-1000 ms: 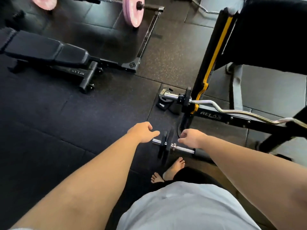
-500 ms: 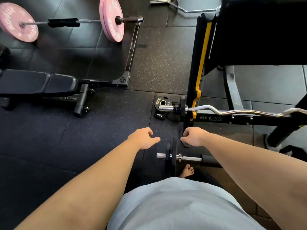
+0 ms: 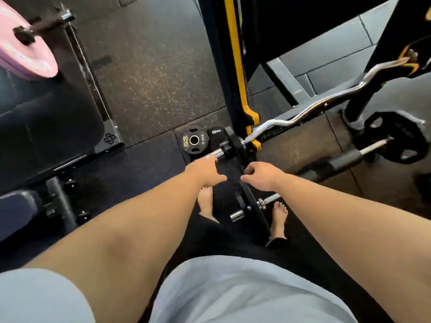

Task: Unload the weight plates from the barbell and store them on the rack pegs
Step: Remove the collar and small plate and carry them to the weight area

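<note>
Where left hand (image 3: pixel 203 170) nears barbell (image 3: pixel 283 123) — contact is unclear.

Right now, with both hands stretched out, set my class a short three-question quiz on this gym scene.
1. True or false: the loose plate lying on the floor is marked 2.5KG.
2. The curl bar carries at its near end: A nothing, B a black plate, C a yellow plate.
3. Which is nearer the curl bar's near tip, the left hand or the right hand?
Key: 1 true. 2 B. 3 the left hand.
</note>
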